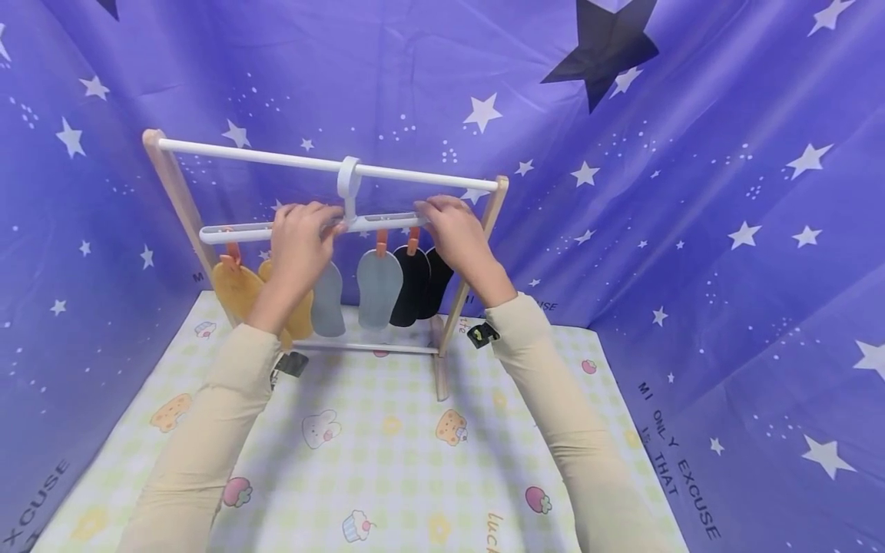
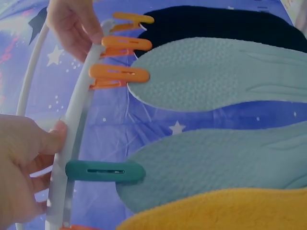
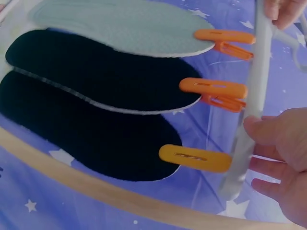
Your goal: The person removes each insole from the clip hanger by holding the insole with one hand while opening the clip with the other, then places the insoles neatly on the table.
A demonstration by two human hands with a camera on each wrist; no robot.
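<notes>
A white hanger (image 1: 238, 233) is level under the white top rail (image 1: 429, 178) of a small wooden rack, its round hook (image 1: 349, 178) at the rail. My left hand (image 1: 304, 234) grips the hanger left of the hook; my right hand (image 1: 456, 230) holds it near the right end, thumb on the near side. Pegs clip a row of shoe insoles to it: yellow ones (image 1: 235, 288) at left, grey-green ones (image 1: 379, 288) in the middle, black ones (image 3: 110, 76) at right. One peg is teal (image 2: 104, 170); orange pegs (image 3: 213, 88) and a yellow peg (image 3: 194, 158) hold others.
The rack's wooden posts (image 1: 180, 196) rise at both ends, and a lower white rail (image 1: 373, 348) runs behind the insoles. It stands on a checked cloth (image 1: 387, 468) printed with fruit and cakes. Purple star-patterned curtains (image 1: 691, 192) enclose the back and sides.
</notes>
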